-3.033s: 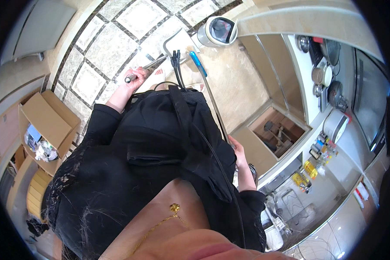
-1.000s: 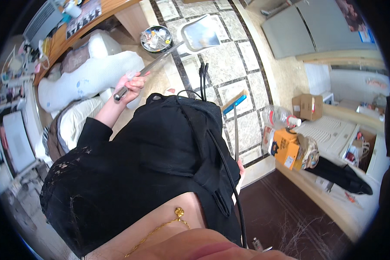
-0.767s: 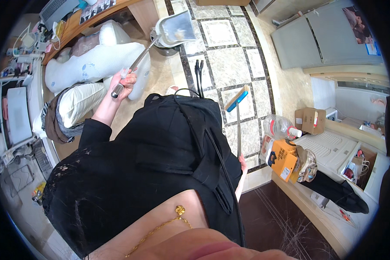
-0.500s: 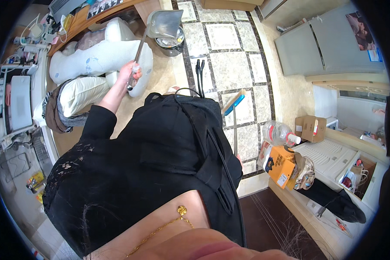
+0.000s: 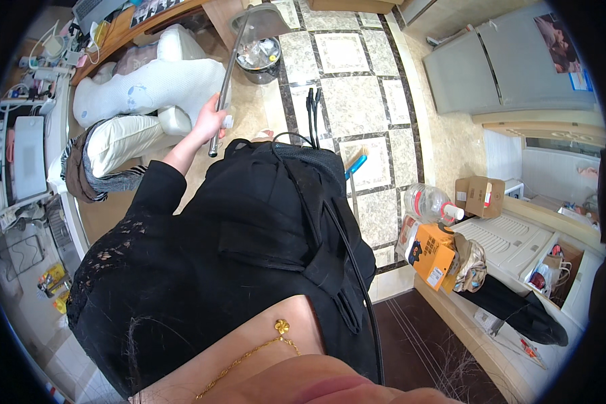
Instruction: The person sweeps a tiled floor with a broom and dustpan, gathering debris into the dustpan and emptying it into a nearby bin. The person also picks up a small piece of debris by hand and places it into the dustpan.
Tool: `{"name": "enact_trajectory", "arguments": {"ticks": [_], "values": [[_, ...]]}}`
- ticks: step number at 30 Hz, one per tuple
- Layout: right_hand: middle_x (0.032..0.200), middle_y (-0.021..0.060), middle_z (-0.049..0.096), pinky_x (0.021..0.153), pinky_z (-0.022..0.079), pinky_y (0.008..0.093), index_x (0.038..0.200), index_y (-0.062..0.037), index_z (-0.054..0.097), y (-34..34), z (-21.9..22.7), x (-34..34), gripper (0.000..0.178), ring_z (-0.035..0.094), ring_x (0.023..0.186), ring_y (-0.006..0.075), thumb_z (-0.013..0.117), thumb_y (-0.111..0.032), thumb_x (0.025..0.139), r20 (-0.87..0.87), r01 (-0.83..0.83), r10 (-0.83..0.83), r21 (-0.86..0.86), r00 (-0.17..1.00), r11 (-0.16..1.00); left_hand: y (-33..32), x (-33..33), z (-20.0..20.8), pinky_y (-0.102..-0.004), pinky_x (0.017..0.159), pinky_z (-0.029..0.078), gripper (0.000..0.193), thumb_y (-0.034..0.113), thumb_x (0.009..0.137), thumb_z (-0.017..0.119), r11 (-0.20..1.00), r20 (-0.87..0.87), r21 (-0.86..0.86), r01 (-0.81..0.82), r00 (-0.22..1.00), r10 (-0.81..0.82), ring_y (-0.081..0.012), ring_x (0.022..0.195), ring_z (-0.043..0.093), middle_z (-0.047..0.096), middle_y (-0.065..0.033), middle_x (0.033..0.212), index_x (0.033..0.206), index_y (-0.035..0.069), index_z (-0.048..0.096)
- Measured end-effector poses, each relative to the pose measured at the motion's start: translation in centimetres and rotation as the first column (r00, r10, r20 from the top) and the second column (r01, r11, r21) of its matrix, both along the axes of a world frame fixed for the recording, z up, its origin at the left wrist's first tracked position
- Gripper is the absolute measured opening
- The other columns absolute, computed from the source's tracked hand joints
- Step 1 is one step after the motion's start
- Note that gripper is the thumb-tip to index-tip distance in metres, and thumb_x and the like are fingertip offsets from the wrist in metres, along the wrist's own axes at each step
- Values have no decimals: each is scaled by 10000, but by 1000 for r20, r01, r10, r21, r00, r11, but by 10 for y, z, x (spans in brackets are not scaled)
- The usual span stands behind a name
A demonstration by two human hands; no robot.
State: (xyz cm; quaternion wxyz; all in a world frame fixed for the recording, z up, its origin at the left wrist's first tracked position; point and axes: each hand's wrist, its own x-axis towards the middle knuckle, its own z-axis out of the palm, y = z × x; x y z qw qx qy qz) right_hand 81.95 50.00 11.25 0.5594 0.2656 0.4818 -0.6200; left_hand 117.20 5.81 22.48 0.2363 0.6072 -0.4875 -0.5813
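Observation:
My left hand point(image 5: 210, 124) is closed around the long metal handle of a dustpan point(image 5: 268, 21), away from my body. The translucent grey pan is at the far side of a dark trash bin point(image 5: 258, 73), partly over its rim; bits of litter show inside the bin. A small whitish thing point(image 5: 227, 122) shows beside my left fingers; I cannot make out what it is. A broom point(image 5: 357, 163) with a blue head and pale bristles is over the tiled floor to the right, its handle running down behind my black clothing. My right hand is out of sight.
White pillows point(image 5: 148, 91) lie on a seat at the left. On the right are a large clear plastic bottle point(image 5: 429, 204), an orange bag point(image 5: 432, 252) and a cardboard box point(image 5: 479, 196). A grey fridge point(image 5: 461, 74) stands at the far right; black cables point(image 5: 313, 111) hang ahead of me.
The dustpan has shifted farther away, uncovering more of the bin, and my left hand has moved slightly right. The broom head has drawn slightly left. A sliver of my right hand has gone from view.

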Motion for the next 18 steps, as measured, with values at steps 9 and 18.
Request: {"name": "enact_trajectory", "arguments": {"ticks": [9,18], "values": [[540,-16,405,347,303,181,918,-129,451,8,-7,-6,64,365,385,56,445,-95,865,-34,5,-4,13,999,1000,16,-11,8,-276,288,350,640,-4,743,389,996,199,-44,72,978,-62,-139,311,401,465,-64,559,1351,94,214],[530,-21,396,346,302,187,903,-126,453,12,-12,-16,50,360,383,57,438,-94,868,-145,-79,82,28,986,996,22,-16,21,-282,291,348,647,-9,739,393,993,258,-77,90,964,-67,-133,309,391,434,-42,534,1351,126,235]]}}
